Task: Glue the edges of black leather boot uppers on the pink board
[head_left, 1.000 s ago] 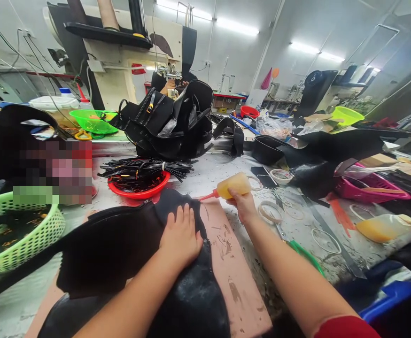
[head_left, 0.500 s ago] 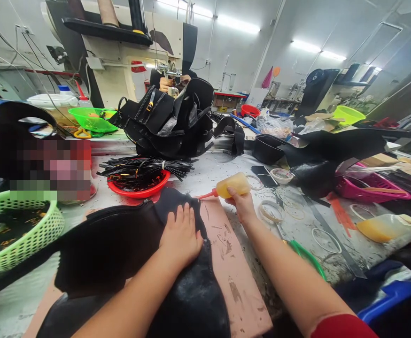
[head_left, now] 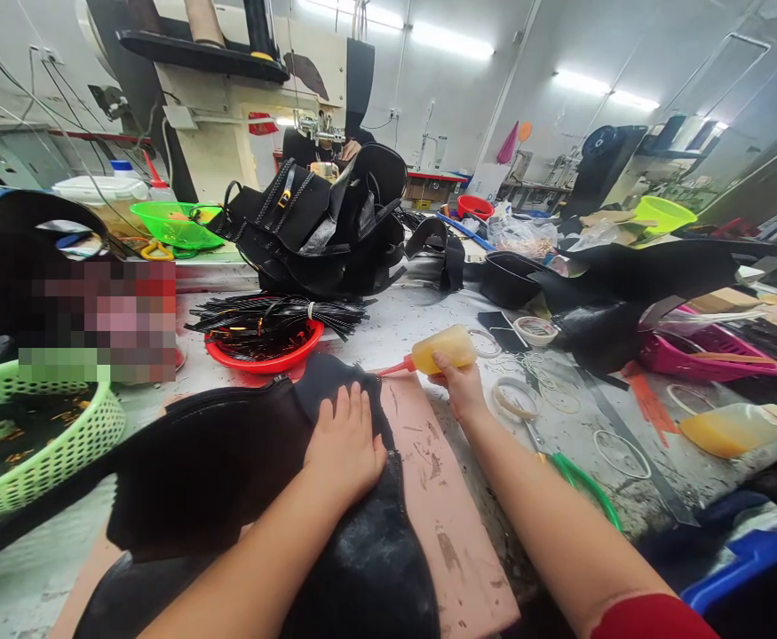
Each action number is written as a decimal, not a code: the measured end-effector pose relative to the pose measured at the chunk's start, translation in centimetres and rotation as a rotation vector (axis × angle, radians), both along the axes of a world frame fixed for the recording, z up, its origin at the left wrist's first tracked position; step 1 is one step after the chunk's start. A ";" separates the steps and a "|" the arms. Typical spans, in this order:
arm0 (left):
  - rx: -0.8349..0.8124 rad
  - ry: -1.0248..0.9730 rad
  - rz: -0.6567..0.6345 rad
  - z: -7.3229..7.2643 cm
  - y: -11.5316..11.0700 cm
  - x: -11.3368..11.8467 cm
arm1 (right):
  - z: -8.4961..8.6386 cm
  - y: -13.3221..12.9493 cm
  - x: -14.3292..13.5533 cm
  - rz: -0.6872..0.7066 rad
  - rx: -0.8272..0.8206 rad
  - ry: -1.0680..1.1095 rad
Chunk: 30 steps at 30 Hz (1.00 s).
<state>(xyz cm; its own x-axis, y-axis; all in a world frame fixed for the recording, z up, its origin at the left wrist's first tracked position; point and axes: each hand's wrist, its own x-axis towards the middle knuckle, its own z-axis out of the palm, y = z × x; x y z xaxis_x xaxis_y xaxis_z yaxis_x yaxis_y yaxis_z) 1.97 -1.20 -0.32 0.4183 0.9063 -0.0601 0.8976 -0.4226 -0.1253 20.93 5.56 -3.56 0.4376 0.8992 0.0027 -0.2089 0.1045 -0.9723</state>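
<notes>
My left hand (head_left: 346,439) lies flat with its fingers stretched on a black leather piece (head_left: 208,470), pressing near its upper right part. A small dark flap (head_left: 325,382) shows just beyond the fingertips. My right hand (head_left: 461,386) is wrapped round a squeeze bottle (head_left: 438,349) of yellowish liquid, held tilted on its side. Its thin red nozzle (head_left: 398,366) points left, and the tip is at the flap's right edge; whether it touches I cannot tell. Under the leather lies a pink board (head_left: 455,524) with dark stains.
A red bowl (head_left: 265,364) with black strips stands behind the leather. A green basket (head_left: 105,426) is at left. Tape rolls (head_left: 516,399), green-handled scissors (head_left: 588,488) and another yellow bottle (head_left: 727,430) lie at right. Black leather goods (head_left: 321,222) are piled behind, before a sewing machine.
The whole view has shifted very slightly. Both hands, the bottle and the leather keep nearly the same places relative to each other.
</notes>
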 end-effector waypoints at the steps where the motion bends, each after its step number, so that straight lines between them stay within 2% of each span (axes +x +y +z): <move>1: -0.001 0.006 0.001 0.0 0.0 0.0 | 0.0 -0.1 0.0 -0.002 -0.001 0.000; 17: 0.016 0.020 -0.005 0.2 0.0 0.2 | 0.1 -2.3 0.3 0.074 -0.059 -0.022; 30: 0.042 0.026 -0.018 -0.1 0.1 0.2 | 0.0 -5.3 1.1 0.061 -0.087 -0.020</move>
